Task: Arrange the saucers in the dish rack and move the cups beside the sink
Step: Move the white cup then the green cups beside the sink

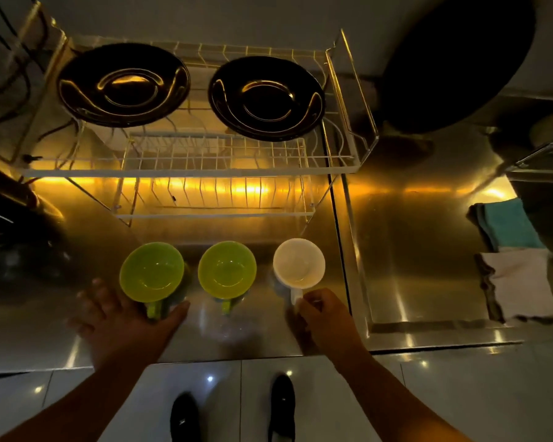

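Note:
Two dark saucers, one on the left (123, 86) and one on the right (266, 98), lie on the top tier of the white wire dish rack (186, 169). Three cups stand in a row on the steel counter in front of the rack: a green cup on the left (151, 271), a green cup in the middle (227, 269) and a white cup on the right (299, 263). My right hand (324, 314) pinches the white cup's handle. My left hand (122, 320) lies spread on the counter, fingers apart, touching the left green cup's handle area.
The sink basin (422, 250) lies to the right of the cups. A teal cloth (509, 223) and a white cloth (521, 283) hang on its right rim. A large dark pan (460, 59) sits at the back right. Dark objects crowd the left edge. My shoes show on the tiled floor below.

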Demonstrator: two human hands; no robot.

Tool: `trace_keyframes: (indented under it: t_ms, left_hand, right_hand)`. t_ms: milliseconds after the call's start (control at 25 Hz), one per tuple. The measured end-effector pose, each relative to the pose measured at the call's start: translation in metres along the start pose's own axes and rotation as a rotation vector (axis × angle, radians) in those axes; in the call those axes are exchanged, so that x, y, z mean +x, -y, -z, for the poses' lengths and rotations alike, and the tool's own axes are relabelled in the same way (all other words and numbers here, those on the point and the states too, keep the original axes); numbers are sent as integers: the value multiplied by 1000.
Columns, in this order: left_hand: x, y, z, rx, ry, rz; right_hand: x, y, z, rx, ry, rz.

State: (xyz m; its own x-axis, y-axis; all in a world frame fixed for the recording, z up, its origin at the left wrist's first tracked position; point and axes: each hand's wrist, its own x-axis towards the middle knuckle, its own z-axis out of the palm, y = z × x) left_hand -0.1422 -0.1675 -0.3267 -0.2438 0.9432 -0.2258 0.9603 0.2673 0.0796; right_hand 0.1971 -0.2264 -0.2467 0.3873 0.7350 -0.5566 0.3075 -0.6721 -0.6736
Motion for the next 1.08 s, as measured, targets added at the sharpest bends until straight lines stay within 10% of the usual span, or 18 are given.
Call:
trace_keyframes:
  t_ms: [600,1080]
  left_hand:
    - [0,-4,11,-8,50,7]
    - [0,-4,11,-17,34,-6]
  right_hand:
    - [2,-2,-2,260,17,-55]
    - [71,20,79,375,-290,11]
